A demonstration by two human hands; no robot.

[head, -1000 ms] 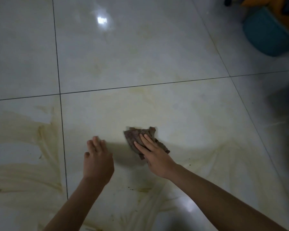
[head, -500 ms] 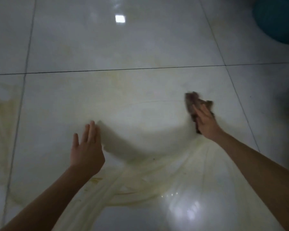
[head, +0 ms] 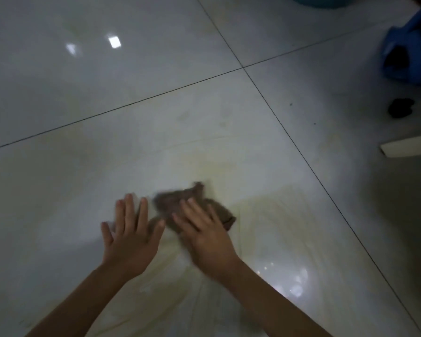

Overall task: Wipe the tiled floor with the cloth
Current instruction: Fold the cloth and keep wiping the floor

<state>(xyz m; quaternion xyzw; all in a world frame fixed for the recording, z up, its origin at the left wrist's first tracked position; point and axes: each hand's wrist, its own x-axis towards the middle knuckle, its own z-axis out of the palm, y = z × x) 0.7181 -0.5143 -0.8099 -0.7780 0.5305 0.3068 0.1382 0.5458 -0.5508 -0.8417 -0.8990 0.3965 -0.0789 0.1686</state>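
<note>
Cloth (head: 180,203) under flat right hand (head: 204,235), left hand (head: 129,239) splayed on floor (head: 107,105)

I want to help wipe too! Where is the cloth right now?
In the head view the cloth lies flat on the floor near the bottom middle, under the fingers of the right hand, just right of the left hand.

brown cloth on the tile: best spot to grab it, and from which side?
Grip the cloth at its bunched far edge, coming from above. The right hand lies flat over its near half, so only the far and right parts show; the crumpled ridge there stands up enough, probably, for fingers to pinch. The left hand rests open on the tile beside it.
</note>
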